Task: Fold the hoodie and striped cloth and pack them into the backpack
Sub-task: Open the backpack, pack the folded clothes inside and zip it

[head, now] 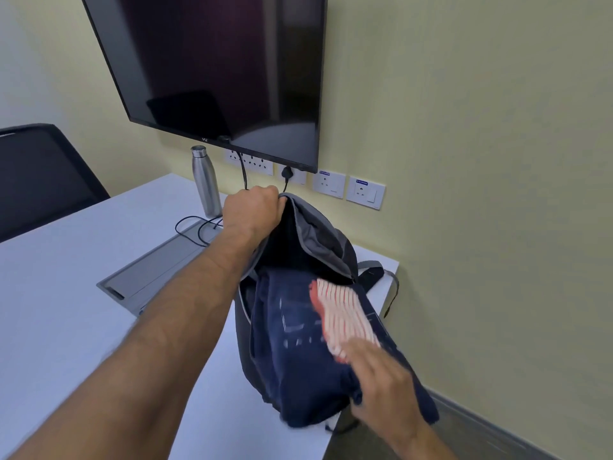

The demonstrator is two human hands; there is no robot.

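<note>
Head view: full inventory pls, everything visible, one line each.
backpack: 1, grey and black, upright at the table's right end, top open
hoodie: 1, navy, folded, partly in the backpack mouth
striped cloth: 1, red and white, on top of the hoodie
table: 1, white
cable tray lid: 1, grey, set in the table
bottle: 1, steel, standing on the table by the wall
cables: black, count unclear, looped by the bottle
TV: 1, black, on the wall, off
wall sockets: several, white, under the TV
chair: 1, black, far left
left hand: grips the backpack's top edge
right hand: blurred, on the hoodie and striped cloth
</note>
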